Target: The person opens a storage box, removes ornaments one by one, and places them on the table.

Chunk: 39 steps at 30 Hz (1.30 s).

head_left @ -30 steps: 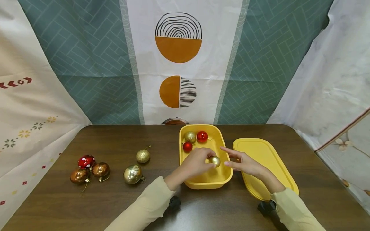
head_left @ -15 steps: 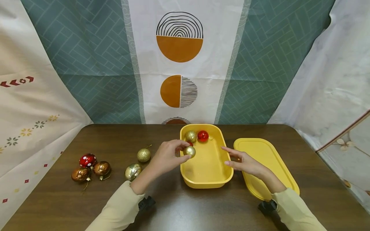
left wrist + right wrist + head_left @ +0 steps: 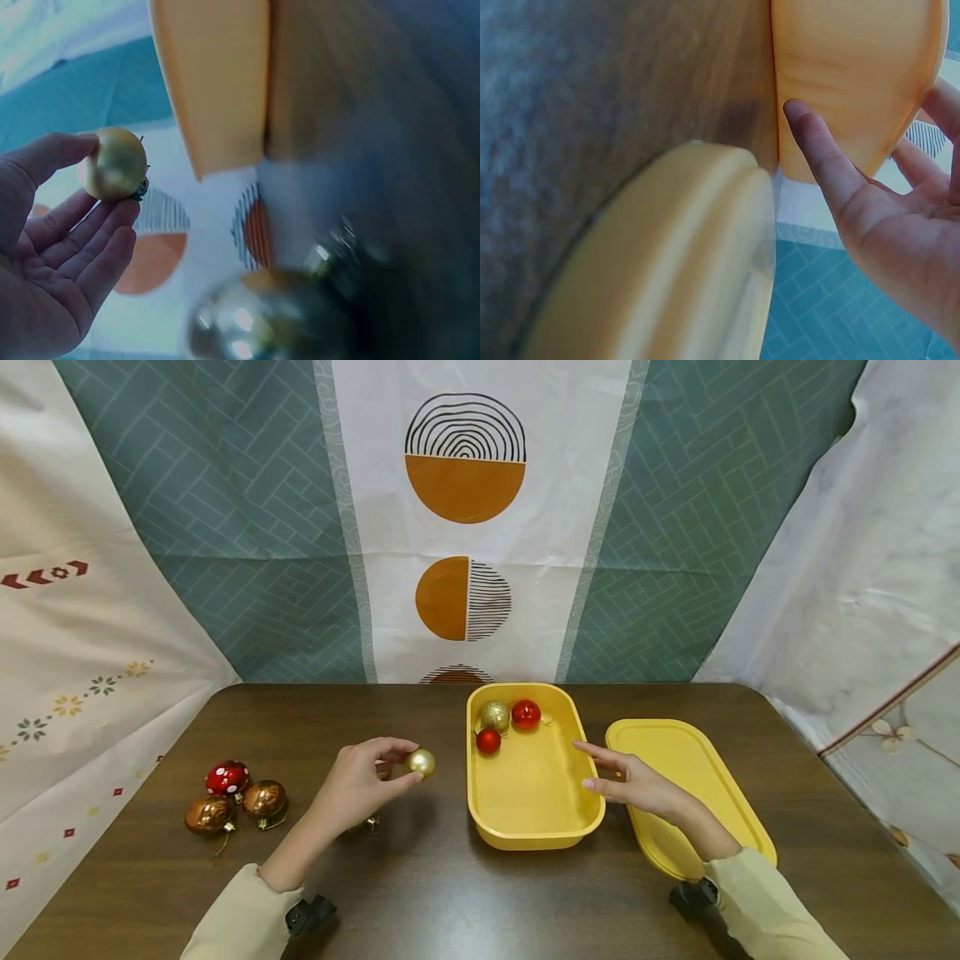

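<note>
My left hand [image 3: 356, 785] pinches a small matte gold bauble [image 3: 420, 763] between thumb and fingers, over the table left of the yellow box [image 3: 540, 810]. In the left wrist view the bauble's cap points away from the palm. Inside the box, at its far left, lie a glittery gold bauble [image 3: 494, 716], a shiny red bauble [image 3: 526, 714] and a smaller red bauble [image 3: 488, 741]. My right hand [image 3: 637, 785] rests at the box's right side with fingers extended, holding nothing. Below my left hand sits a larger shiny gold bauble [image 3: 262, 319], mostly hidden in the head view.
A yellow lid [image 3: 697, 793] lies flat to the right of the box, partly under my right forearm. At the left, a red dotted bauble [image 3: 227, 777] and two copper baubles [image 3: 210, 815] are grouped on the brown table [image 3: 480, 902]. Curtains hang behind.
My left hand has carried the small gold bauble from inside the box leftward, past its left wall, to above the table. It now covers the loose gold baubles there. My right hand stays put.
</note>
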{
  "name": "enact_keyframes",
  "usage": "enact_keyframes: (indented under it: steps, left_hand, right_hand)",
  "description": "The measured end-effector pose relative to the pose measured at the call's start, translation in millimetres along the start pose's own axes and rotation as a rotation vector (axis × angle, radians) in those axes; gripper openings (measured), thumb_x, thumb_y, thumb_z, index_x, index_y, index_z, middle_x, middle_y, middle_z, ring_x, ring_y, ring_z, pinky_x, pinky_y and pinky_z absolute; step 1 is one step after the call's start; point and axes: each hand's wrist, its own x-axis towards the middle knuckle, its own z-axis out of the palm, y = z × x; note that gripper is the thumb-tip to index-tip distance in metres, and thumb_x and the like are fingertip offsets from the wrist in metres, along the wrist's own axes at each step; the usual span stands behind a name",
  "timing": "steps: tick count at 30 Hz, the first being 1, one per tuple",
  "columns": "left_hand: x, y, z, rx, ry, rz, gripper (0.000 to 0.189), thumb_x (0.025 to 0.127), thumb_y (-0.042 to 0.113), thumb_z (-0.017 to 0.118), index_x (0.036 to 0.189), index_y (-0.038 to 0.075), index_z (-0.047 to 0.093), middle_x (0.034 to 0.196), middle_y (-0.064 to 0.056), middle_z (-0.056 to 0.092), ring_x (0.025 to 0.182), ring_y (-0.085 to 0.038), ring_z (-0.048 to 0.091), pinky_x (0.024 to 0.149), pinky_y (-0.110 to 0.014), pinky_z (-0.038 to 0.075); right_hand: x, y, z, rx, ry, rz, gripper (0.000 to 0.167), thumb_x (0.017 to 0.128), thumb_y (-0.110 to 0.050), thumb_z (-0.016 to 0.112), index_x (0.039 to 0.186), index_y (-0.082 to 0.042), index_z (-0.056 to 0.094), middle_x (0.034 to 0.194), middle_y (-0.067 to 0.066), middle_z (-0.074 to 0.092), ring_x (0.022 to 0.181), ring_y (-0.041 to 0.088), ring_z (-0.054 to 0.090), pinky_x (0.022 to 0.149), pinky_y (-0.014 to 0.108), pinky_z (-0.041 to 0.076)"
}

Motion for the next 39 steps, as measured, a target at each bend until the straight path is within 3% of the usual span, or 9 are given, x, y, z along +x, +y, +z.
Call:
enact_keyframes:
  steps: [8,16,30,39]
  left_hand:
    - [-13.4,-20.4,-10.0,0.113,-0.009,-0.027,0.028,0.072,0.014,0.076,0.097,0.006,0.068,0.088,-0.003,0.068,0.079,-0.016,0.064,0.072,-0.037,0.051]
    - [-14.2,-35.0,-10.1,0.156,-0.025,-0.014,0.027,0.072,0.015,0.076,0.096,0.005,0.068,0.082,0.000,0.068,0.075,-0.017,0.064,0.071,-0.041,0.050]
    - [-10.7,-38.5,-10.8,0.230,-0.196,-0.053,0.028,0.073,0.020,0.075,0.097,0.006,0.069,0.083,0.001,0.068,0.077,-0.016,0.063,0.072,-0.037,0.049]
    - [-9.3,-41.4,-7.9,0.255,-0.232,-0.063,0.029,0.071,0.015,0.077,0.096,0.005,0.068,0.083,-0.001,0.068,0.075,-0.014,0.063,0.070,-0.035,0.050]
  right_hand:
    - [-1.9,0,0,0.016,-0.013,-0.012,0.063,0.090,-0.024,0.058,0.143,-0.008,0.028,0.142,0.026,0.028,0.122,0.040,0.039,0.088,0.043,0.046]
    - [-2.0,1,1,0.015,-0.011,-0.003,0.064,0.090,-0.025,0.058,0.144,-0.009,0.027,0.142,0.026,0.028,0.123,0.040,0.036,0.089,0.042,0.046]
    - [-2.4,0,0,0.013,-0.018,-0.011,0.064,0.090,-0.025,0.057,0.144,-0.009,0.027,0.142,0.026,0.028,0.124,0.040,0.036,0.089,0.041,0.046]
    - [-2.2,1,0,0.017,-0.017,-0.010,0.064,0.090,-0.025,0.057,0.144,-0.008,0.027,0.141,0.027,0.029,0.122,0.040,0.038,0.089,0.042,0.046]
